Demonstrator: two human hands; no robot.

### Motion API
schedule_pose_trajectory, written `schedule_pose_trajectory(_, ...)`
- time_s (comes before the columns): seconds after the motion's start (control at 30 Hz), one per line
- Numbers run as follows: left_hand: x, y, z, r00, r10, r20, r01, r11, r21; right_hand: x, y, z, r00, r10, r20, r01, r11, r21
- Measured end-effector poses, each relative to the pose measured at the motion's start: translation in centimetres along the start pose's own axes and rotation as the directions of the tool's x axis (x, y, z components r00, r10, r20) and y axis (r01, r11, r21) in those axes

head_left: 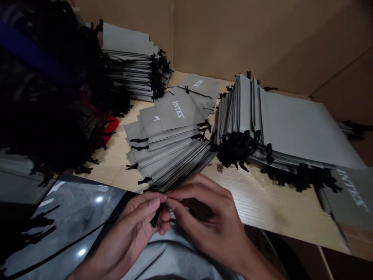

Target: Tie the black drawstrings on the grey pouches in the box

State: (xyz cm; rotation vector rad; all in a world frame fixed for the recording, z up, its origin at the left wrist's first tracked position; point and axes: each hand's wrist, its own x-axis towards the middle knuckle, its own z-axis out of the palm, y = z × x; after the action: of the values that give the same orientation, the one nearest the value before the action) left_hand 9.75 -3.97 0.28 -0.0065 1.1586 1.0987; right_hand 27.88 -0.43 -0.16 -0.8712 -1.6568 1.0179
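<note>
Black knots (140, 147): tied on piled pouches (179, 116), likely done; held cord (156, 216) looks unfinished.
Pouches: fanned just beyond hands, stacked ahead-left and ahead-right.
Cord: between both hands, ends dangling below the pinch.
Left hand (140, 216): thumb and fingers pinching cord.
Right hand (211, 212): pinching right beside left's.

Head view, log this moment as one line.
left hand: pinching black cord; right hand: pinching same cord; table: gray pouches in stacks

Bags (297, 130): matt cloth; cords (156, 217): dull textile; tabletop (282, 214): smooth wood; partition (233, 35): matt cardboard.
</note>
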Motion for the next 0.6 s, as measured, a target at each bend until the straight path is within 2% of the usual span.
schedule_pose_trajectory(0.6, 0.33, -0.16, -0.69, 0.987, 0.027, 0.158, -0.034, 0.999, 0.039, 0.04, 0.01, -0.44, 0.997, 0.072, 0.021, -0.073, 0.996, 0.05)
